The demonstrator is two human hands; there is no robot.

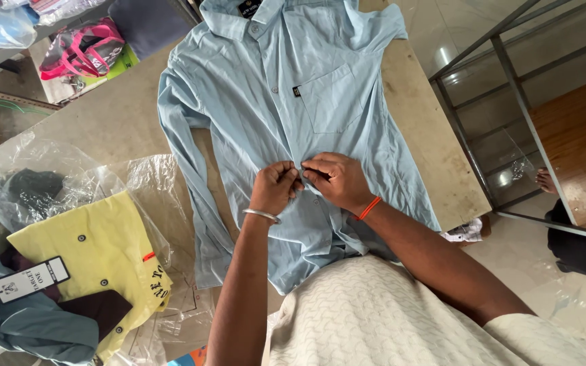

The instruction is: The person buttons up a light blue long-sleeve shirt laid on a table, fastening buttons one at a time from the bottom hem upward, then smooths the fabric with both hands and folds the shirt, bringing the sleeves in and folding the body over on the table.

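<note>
A light blue button-up shirt [293,102] lies front side up on a beige table [103,122], its collar at the far end and its hem hanging toward me. My left hand [276,186], with a silver bangle at the wrist, pinches the shirt's front placket at mid-length. My right hand [337,179], with an orange thread at the wrist, pinches the same placket right beside it, fingertips touching. Both hands close on the fabric around a button spot; the button itself is hidden by my fingers.
A folded yellow shirt [100,251] lies on clear plastic bags [42,169] at the left, with a paper tag [28,279] and darker folded clothes. A pink bag [83,47] sits far left. A metal frame [483,102] stands right of the table; another person's foot [546,181] shows there.
</note>
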